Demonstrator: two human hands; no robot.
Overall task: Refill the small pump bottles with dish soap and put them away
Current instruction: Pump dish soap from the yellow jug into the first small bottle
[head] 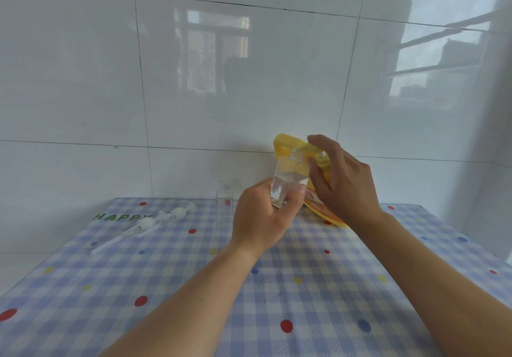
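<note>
My left hand (263,218) grips a small clear bottle (288,179) by its base and holds it tilted above the table, its open neck up against the pump nozzle of a big yellow dish soap bottle (285,146). My right hand (340,179) rests over the top of the yellow bottle, its fingers curled on the pump head. A second small clear bottle (225,200) stands uncapped on the table just left of my left hand. Two white pump heads (155,222) with their tubes lie on the cloth at the left.
The table is covered with a blue checked cloth (277,287) with coloured dots and stands against a white tiled wall (194,79). The yellow bottle stands at the table's far edge by the wall.
</note>
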